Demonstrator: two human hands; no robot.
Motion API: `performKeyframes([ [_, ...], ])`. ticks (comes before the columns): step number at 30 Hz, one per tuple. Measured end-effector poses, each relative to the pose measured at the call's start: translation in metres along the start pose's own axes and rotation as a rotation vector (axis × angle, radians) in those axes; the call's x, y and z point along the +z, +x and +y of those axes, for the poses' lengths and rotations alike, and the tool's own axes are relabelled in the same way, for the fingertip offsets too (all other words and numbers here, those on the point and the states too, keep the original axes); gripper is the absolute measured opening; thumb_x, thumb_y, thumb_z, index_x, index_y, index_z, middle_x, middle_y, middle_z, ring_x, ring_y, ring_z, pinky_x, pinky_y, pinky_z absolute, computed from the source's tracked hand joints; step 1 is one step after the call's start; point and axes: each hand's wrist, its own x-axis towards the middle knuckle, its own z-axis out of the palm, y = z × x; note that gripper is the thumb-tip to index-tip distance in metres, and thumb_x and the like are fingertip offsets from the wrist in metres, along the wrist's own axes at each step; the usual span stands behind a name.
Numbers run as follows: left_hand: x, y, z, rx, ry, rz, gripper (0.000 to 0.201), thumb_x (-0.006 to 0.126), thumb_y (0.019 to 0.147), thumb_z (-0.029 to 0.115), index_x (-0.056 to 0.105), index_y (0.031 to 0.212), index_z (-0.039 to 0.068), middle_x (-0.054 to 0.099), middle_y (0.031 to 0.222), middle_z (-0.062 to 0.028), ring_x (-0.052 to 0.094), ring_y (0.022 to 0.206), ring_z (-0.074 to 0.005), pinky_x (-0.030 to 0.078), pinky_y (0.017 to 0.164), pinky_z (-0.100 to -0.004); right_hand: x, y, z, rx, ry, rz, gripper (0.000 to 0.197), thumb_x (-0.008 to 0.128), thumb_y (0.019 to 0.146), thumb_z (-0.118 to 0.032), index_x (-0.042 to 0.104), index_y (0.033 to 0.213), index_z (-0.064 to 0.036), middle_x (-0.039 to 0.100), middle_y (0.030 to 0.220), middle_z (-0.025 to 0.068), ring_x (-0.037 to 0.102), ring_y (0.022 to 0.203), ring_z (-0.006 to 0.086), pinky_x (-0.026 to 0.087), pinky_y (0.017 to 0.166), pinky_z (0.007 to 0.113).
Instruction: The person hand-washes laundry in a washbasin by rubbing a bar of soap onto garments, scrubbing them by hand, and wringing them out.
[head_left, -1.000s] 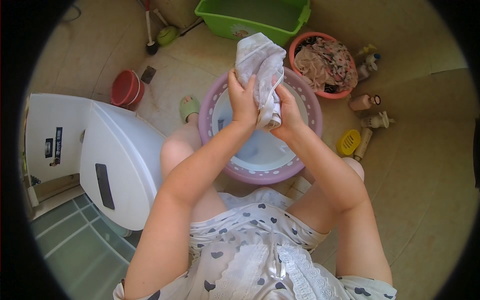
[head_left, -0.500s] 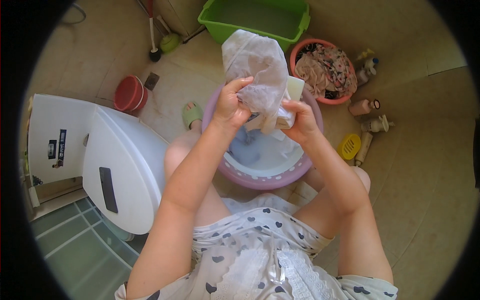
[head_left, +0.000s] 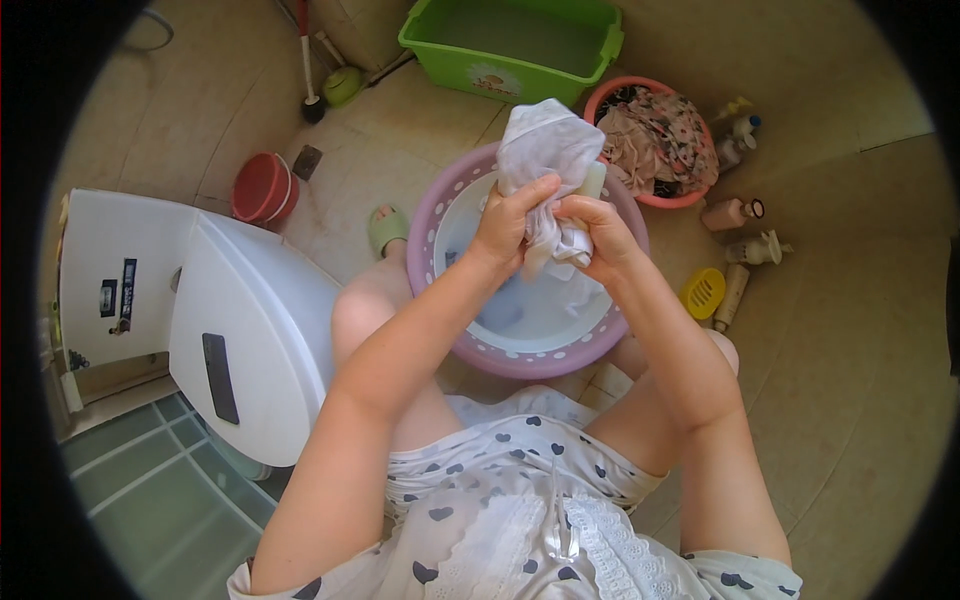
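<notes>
Both my hands are up over a purple-rimmed basin (head_left: 425, 230), gripping a thin, wet white cloth (head_left: 545, 145). The fingers of my left hand (head_left: 503, 222) are closed round its left side, thumb on top. My right hand (head_left: 603, 238) is closed on the bunched right side, thumb close to the other one. A pale block that looks like a bar of soap (head_left: 595, 180) sticks out behind the cloth beside my right hand; the cloth hides most of it. Cloudy water (head_left: 535, 315) fills the basin, with bluish and white fabric in it.
Beyond the basin stand a green tub (head_left: 480, 75) of water and a pink basket (head_left: 690, 200) of clothes. Bottles (head_left: 725, 213) and a yellow soap dish (head_left: 704, 293) are at right. Leftward are a red bucket (head_left: 262, 188) and a toilet (head_left: 265, 320) with a phone (head_left: 220, 378) on its lid.
The cloth was spread wider and higher; it is now gathered tighter and lower. My hands have come closer together, the left moving right. The pale block is more covered.
</notes>
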Motion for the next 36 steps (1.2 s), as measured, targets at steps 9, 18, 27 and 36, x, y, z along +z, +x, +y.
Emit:
performKeyframes([
  [9, 0.001, 0.012, 0.015, 0.257, -0.055, 0.211, 0.039, 0.053, 0.087, 0.024, 0.042, 0.118, 0.004, 0.051, 0.112, -0.0088, 0.053, 0.100, -0.0203, 0.045, 0.084, -0.0324, -0.061, 0.027, -0.012, -0.416, 0.097, 0.771, 0.028, 0.064, 0.073, -0.023, 0.051, 0.093, -0.0099, 0.047, 0.076, 0.0026, 0.052, 0.071, 0.0175, 0.047, 0.067, 0.031],
  [18, 0.016, -0.019, -0.007, 0.077, -0.102, 0.060, 0.049, 0.034, 0.092, 0.044, 0.039, 0.123, 0.007, 0.049, 0.118, -0.0054, 0.047, 0.109, -0.0167, 0.037, 0.095, -0.0311, 0.030, 0.036, 0.024, -1.053, -1.209, 0.524, 0.050, 0.062, 0.075, -0.043, 0.048, 0.099, -0.0015, 0.048, 0.093, 0.0165, 0.048, 0.088, 0.0336, 0.039, 0.074, 0.041],
  [27, 0.002, -0.013, -0.006, -0.028, -0.211, 0.091, 0.045, 0.034, 0.093, 0.039, 0.038, 0.124, 0.006, 0.046, 0.122, -0.0072, 0.045, 0.112, -0.0181, 0.037, 0.095, -0.0336, 0.047, 0.007, 0.040, -1.023, -1.523, 0.355, 0.058, 0.065, 0.067, -0.048, 0.050, 0.100, -0.0030, 0.048, 0.092, 0.0144, 0.046, 0.088, 0.0331, 0.038, 0.074, 0.041],
  [36, -0.002, -0.011, -0.021, 0.022, 0.345, 0.057, 0.042, 0.042, 0.092, 0.035, 0.045, 0.121, 0.004, 0.054, 0.109, -0.0063, 0.049, 0.101, -0.0124, 0.041, 0.086, -0.0265, -0.024, 0.053, -0.034, -0.281, -0.677, 0.374, 0.034, 0.061, 0.074, -0.030, 0.054, 0.094, -0.0044, 0.058, 0.083, 0.0072, 0.055, 0.073, 0.0197, 0.043, 0.065, 0.031],
])
